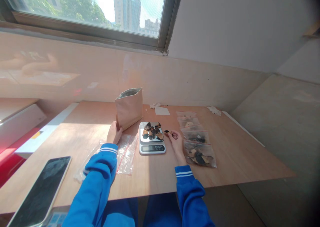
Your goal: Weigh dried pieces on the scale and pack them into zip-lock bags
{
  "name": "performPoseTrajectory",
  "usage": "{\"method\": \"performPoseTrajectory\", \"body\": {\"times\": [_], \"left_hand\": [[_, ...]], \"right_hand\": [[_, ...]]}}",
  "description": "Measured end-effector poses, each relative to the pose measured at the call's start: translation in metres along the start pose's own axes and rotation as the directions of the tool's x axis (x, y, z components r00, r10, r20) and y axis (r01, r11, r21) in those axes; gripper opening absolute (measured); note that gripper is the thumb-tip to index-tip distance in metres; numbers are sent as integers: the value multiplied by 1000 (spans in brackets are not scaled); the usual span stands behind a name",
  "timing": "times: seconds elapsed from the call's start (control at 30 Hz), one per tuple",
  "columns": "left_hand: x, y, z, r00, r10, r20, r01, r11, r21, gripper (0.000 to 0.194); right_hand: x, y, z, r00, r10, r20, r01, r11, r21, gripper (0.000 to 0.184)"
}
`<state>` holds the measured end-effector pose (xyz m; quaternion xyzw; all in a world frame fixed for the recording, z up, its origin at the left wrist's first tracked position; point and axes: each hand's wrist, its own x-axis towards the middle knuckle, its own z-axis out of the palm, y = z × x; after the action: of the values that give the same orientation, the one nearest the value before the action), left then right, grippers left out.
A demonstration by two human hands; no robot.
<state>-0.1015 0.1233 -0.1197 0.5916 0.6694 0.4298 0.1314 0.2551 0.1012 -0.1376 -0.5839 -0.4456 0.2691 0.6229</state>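
Note:
My left hand (114,134) is closed on the lower left edge of a brown kraft paper pouch (129,108), which stands upright with its top open. A digital kitchen scale (152,149) stands at the middle of the table, and several dark-and-tan dried slices (152,133) lie heaped on its plate. Just right of the scale, my right hand (176,143) pinches a small dark dried slice (166,132) between its fingertips. The reading on the scale's display is too small to make out.
Zip bags with dried pieces (200,155) lie in a column at the right. Clear plastic bags (126,157) rest under and beside my left forearm. A phone (42,187) lies front left. White paper (162,111) and crumpled tissue (214,111) sit along the back.

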Motion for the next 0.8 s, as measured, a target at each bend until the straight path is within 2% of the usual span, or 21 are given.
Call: {"method": "performPoseTrajectory", "body": {"times": [0.13, 0.27, 0.37, 0.47, 0.57, 0.63, 0.7, 0.8], "left_hand": [[1, -4, 2, 1000, 22, -6, -22, 1000, 10, 22], [2, -5, 3, 1000, 28, -2, -28, 1000, 3, 23], [1, -4, 2, 1000, 14, 2, -14, 1000, -12, 24], [0, -1, 2, 1000, 3, 1, -3, 1000, -21, 25], [0, -1, 2, 1000, 14, 1, -14, 1000, -15, 24], [0, -2, 2, 1000, 19, -2, -19, 1000, -17, 23], [0, -3, 3, 1000, 23, -7, -23, 999, -30, 24], [0, -5, 4, 1000, 27, -11, -27, 999, -39, 25]], "right_hand": [[1, -8, 0, 999, 17, 28, -17, 1000, -14, 45], [5, -34, 9, 994, -112, 19, 113, 991, -72, 38], [14, -57, 24, 970, -195, 148, 211, 972, -101, 32], [26, -72, 41, 913, -262, 313, 319, 936, -146, 26], [34, -78, 57, 854, -300, 426, 415, 886, -209, 20], [36, -78, 63, 827, -284, 485, 451, 851, -269, 16], [35, -76, 65, 816, -253, 520, 470, 813, -343, 16], [33, -69, 61, 830, -229, 508, 472, 774, -422, 20]]}}
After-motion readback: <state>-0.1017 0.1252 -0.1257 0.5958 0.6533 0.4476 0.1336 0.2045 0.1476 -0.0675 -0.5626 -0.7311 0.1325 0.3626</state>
